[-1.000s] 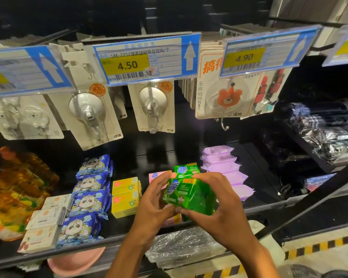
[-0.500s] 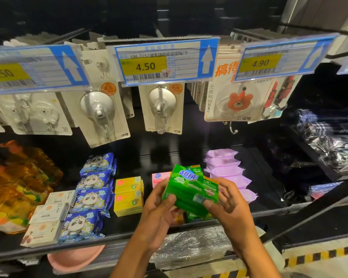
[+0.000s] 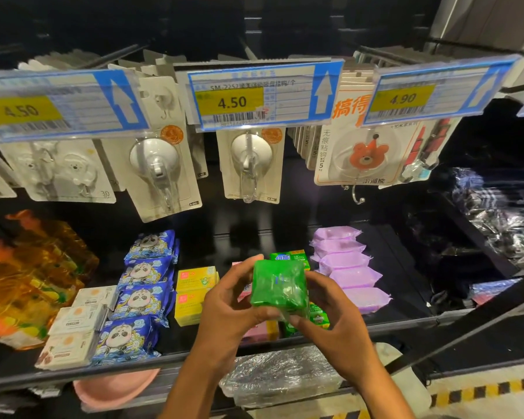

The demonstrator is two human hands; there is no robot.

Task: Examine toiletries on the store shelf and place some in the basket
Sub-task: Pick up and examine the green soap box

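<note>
Between left hand [image 3: 227,309] and right hand [image 3: 338,323], green pack [image 3: 279,285] lies plain-side-up.

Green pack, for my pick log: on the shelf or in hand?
In hand: the left hand and right hand grip the green pack from either side, held clear of the shelf.

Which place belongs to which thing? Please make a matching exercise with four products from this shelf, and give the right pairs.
Things
1. purple packs
2. green pack
3. yellow boxes
4. panda packs

Places
A. gripped by the left hand and the right hand
B. right beside the white boxes
C. in a row to the right of the right hand
D. stacked just left of the left hand

Pairs: 1-C, 2-A, 3-D, 4-B
</note>
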